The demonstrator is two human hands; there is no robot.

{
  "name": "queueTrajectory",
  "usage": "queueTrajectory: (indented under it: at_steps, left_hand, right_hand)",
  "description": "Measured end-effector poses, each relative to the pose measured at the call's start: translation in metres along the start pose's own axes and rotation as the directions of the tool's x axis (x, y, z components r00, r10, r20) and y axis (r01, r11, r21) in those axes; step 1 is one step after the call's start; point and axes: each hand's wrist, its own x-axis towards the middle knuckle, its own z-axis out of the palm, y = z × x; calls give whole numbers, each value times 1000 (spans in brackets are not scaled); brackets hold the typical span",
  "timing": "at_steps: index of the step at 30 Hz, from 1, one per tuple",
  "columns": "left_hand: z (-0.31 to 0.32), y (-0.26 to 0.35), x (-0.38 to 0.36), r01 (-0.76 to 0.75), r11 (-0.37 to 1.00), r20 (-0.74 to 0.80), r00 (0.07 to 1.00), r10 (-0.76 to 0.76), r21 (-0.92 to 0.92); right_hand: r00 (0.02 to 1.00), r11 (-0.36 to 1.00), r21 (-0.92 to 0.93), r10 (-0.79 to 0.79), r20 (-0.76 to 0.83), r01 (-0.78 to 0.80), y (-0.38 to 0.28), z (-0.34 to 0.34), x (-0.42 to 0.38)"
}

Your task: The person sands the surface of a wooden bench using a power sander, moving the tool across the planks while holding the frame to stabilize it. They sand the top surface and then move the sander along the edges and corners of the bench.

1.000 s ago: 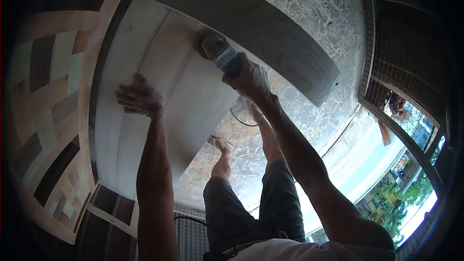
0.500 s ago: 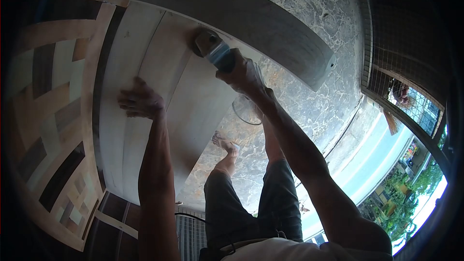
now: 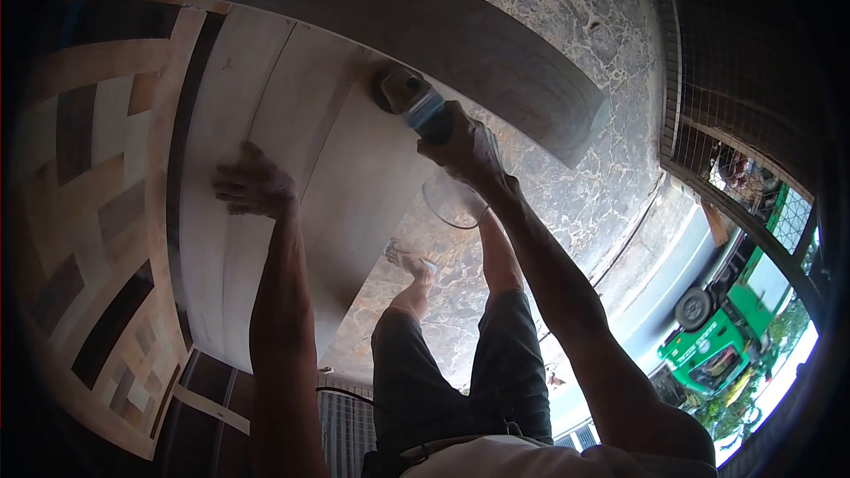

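Observation:
My right hand point(image 3: 465, 146) is wrapped round the teal body of an angle grinder point(image 3: 425, 112). The grinder's grey head and round disc lie against a pale wooden panel point(image 3: 354, 177), near its far right edge. Darker, dusty-looking wood shows round the disc. My left hand point(image 3: 255, 182) rests flat on the same panel with its fingers spread, to the left of a long seam between boards. A thin cord point(image 3: 452, 226) loops below my right wrist.
A long grey board point(image 3: 425, 31) crosses beyond the panel. Patchwork wood panelling point(image 3: 97, 168) stands on the left. The floor point(image 3: 549, 195) is mottled and cracked-looking, with my bare foot on it. Wire mesh point(image 3: 726, 80) is at right; a green vehicle point(image 3: 726, 336) is outside.
My right hand has drawn the grinder a little to the right and down along the panel's edge. My left hand stays nearly in place. A green vehicle has come into view outside.

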Motion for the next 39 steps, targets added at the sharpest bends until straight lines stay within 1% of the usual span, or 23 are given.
queueTrajectory:
  at_steps: [1,4,7,10,13,16,17,20,23,28,31,34,39]
  left_hand:
    - [-3,3,-1,8,1000,13,1000,-8,-15]
    - [2,0,0,-17,999,-27,1000,16,-49]
    - [4,-1,-2,-30,998,-33,999,28,-47]
    - [-6,3,0,-6,999,55,998,8,-36]
    - [-15,6,-2,-3,997,88,996,9,-71]
    - [-2,-4,-2,-56,998,75,996,57,-15]
    - [0,-5,-2,-55,998,62,997,56,-22]
    - [4,-4,-1,-38,998,25,999,39,-51]
    - [0,-4,-2,-28,997,18,999,29,-66]
    - [-5,-5,-1,-42,997,4,999,42,-63]
    - [-14,1,-3,-45,993,-30,999,42,-107]
    - [-6,0,-4,-46,995,-89,995,38,-85]
    - [-3,-1,-3,-43,995,-126,991,32,-86]
  right_hand:
    - [1000,1000,-23,11,13,-10,-5,1,5]
    - [997,999,9,-32,68,31,-4,1,4]
    - [996,990,-117,-69,54,75,23,4,-25]
    - [995,993,-77,-82,59,87,33,-17,-37]
    - [990,987,-94,-135,-50,130,54,-25,-28]
    - [999,997,-71,-25,21,27,51,-39,-16]
    - [998,996,-79,-29,47,33,46,-46,-15]
    - [979,979,-58,-191,77,195,54,-51,-7]
    - [940,927,-162,-326,103,339,58,-64,1]
    - [943,937,-123,-316,104,328,65,-84,18]
    - [937,933,-114,-329,119,342,68,-99,28]
    - [938,936,-110,-320,129,334,72,-110,31]
    - [938,939,-87,-319,136,332,77,-110,33]
